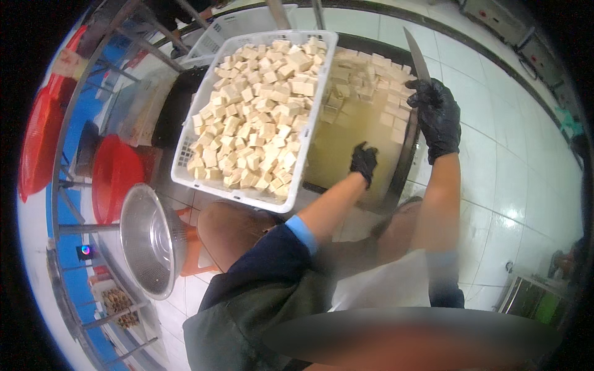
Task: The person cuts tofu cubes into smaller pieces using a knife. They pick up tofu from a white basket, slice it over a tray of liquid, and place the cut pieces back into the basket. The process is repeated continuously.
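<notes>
My right hand [436,111], in a black glove, grips a kitchen knife [417,58] with its blade pointing up and away, at the right rim of a dark tub [403,171]. Over the cloudy yellowish liquid in that tub is my left hand [364,160], also black-gloved, its fingers slightly curled and apart with nothing seen in them. Pale tofu blocks [394,104] lie in the liquid at the tub's far and right sides. To the left, a white plastic basket [178,178] is heaped with cut tofu cubes [260,116].
A perforated metal colander [153,241] stands at the left, near a red plastic basin [116,171]. Metal rack bars [60,153] run along the left side. Another white crate [246,23] sits behind the full basket. White floor tiles [501,185] extend to the right.
</notes>
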`<state>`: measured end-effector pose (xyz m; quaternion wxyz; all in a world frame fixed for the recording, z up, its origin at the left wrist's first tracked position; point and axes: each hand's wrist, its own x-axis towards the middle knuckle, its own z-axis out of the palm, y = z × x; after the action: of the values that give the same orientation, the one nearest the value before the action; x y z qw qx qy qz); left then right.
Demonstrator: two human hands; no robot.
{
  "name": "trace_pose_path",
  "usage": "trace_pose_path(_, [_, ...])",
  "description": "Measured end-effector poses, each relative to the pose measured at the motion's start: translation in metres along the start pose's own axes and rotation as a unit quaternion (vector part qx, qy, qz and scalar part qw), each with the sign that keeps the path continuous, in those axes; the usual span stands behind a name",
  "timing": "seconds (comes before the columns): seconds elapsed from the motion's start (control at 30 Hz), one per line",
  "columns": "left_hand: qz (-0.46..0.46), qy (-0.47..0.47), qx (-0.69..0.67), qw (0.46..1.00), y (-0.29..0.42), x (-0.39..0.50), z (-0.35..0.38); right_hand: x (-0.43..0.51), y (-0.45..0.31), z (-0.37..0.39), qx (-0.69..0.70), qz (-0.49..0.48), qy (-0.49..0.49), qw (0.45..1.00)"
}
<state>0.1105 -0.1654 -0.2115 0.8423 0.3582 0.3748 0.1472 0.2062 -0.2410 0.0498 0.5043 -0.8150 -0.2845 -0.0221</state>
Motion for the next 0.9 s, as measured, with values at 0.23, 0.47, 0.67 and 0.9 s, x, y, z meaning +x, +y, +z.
trace_pose_path(0.23, [-0.082, 0.216, 0.079, 0.970, 0.013, 0.094, -0.038, -0.008, 0.009, -0.027, 0.013, -0.005, 0.038, 0.999])
trace_pose_path(0.47, [-0.094, 0.204, 0.057, 0.973, 0.015, 0.148, -0.066, -0.008, 0.019, -0.034, -0.038, 0.015, 0.059, 0.997])
trace_pose_path(0.67, [-0.143, 0.189, 0.101, 0.966, 0.040, 0.156, -0.046, -0.004, 0.020, -0.034, -0.078, 0.052, 0.028, 0.995])
trace_pose_path(0.9, [-0.116, 0.172, -0.040, 0.977, 0.032, 0.203, -0.058, -0.003, 0.021, -0.026, -0.125, -0.006, 0.030, 0.992])
